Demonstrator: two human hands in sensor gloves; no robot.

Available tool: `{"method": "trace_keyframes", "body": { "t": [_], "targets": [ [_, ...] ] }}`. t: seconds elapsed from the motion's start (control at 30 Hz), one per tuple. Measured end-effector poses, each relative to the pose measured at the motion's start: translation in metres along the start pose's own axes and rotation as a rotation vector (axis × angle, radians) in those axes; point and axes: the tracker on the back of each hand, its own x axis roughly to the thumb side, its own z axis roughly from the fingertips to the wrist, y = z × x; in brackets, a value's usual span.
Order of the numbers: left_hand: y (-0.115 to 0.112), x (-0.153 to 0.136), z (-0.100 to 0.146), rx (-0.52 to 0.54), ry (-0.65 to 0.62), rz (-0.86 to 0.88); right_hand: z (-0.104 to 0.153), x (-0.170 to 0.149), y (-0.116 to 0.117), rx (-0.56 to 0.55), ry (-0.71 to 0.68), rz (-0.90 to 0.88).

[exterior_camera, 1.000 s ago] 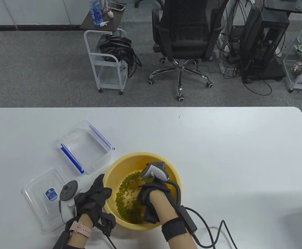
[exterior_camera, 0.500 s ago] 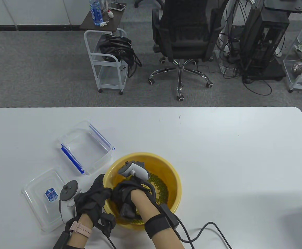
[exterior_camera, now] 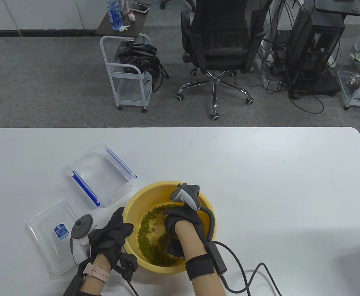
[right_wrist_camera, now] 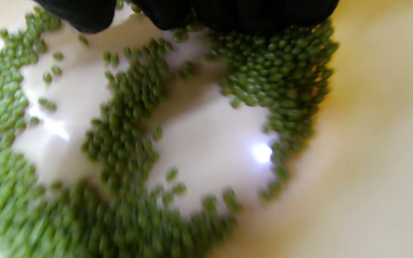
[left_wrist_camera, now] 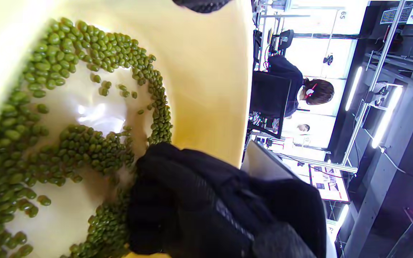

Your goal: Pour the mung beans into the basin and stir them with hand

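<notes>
A yellow basin stands near the table's front edge with green mung beans spread over its floor. My right hand reaches down inside it on the right side, fingers pushing into the beans. The right wrist view shows my fingertips against a heap of mung beans on the pale basin floor. My left hand grips the basin's left rim, fingers hooked over it. In the left wrist view my gloved right hand presses among the mung beans under the basin wall.
An empty clear container with blue clips sits left of the basin, its lid lying nearer me. A cable trails from my right wrist over the table. An office chair and a cart stand beyond the far edge.
My right hand swept to the basin's near left side, then back to the right, dragging the beans round. The left hand stayed on the rim.
</notes>
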Motion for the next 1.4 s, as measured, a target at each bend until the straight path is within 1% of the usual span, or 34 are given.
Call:
{"method": "trace_keyframes", "body": {
  "t": [0.07,0.2,0.3,0.33,0.37,0.4,0.43,0.5,0.57,0.67,0.73,0.8,0.87,0.93,1.0,1.07,1.1,1.17,1.23,1.3,1.4],
  "targets": [
    [0.000,0.000,0.000,0.004,-0.001,-0.001,0.002,-0.001,0.008,0.071,-0.018,0.021],
    [0.000,0.000,0.000,0.005,-0.001,0.000,0.010,0.006,0.027,0.130,-0.055,0.134],
    [0.000,0.000,0.000,0.003,-0.001,0.001,0.011,0.013,0.047,0.259,-0.121,0.169],
    [0.000,0.000,0.000,0.003,-0.001,0.002,0.013,0.017,0.052,0.284,-0.116,0.193],
    [0.000,0.000,0.000,0.004,-0.002,0.000,0.014,0.023,0.057,0.300,-0.145,0.208],
    [0.000,0.000,0.000,0.004,-0.002,-0.001,0.014,0.027,0.061,0.306,-0.163,0.216],
    [0.000,0.000,0.000,0.003,-0.002,0.000,0.015,0.033,0.065,0.340,-0.189,0.216],
    [0.000,0.000,0.000,0.002,-0.001,0.000,0.016,0.045,0.069,0.390,-0.255,0.164],
    [0.000,0.000,0.000,0.001,-0.001,0.001,0.015,0.055,0.066,0.364,-0.268,0.120],
    [0.000,0.000,0.000,0.002,-0.002,-0.002,0.013,0.063,0.056,0.361,-0.286,0.027],
    [0.000,0.000,0.000,-0.001,-0.002,-0.001,0.009,0.065,0.048,0.291,-0.278,-0.025],
    [0.000,0.000,0.000,-0.001,-0.002,-0.001,0.004,0.064,0.035,0.100,-0.229,-0.041],
    [0.000,0.000,0.000,-0.001,-0.002,0.000,0.001,0.059,0.025,-0.023,-0.194,-0.047],
    [0.000,0.000,0.000,-0.002,-0.002,0.002,-0.005,0.049,0.018,-0.134,-0.115,0.008],
    [0.000,0.000,0.000,0.001,-0.001,0.002,-0.007,0.039,0.011,-0.140,-0.105,0.044],
    [0.000,0.000,0.000,0.002,-0.001,0.002,-0.007,0.028,0.006,-0.136,-0.083,0.005],
    [0.000,0.000,0.000,0.004,-0.002,0.003,-0.006,0.022,0.003,-0.130,-0.050,-0.007],
    [0.000,0.000,0.000,0.007,-0.002,0.003,-0.004,0.009,0.001,-0.081,0.022,0.025],
    [0.000,0.000,0.000,0.007,-0.001,0.003,-0.003,-0.001,0.003,0.017,0.019,0.028],
    [0.000,0.000,0.000,0.007,-0.001,0.004,0.000,-0.006,0.009,0.063,-0.005,0.037],
    [0.000,0.000,0.000,0.009,-0.001,0.004,0.003,-0.002,0.022,0.109,-0.048,0.107]
  ]
}}
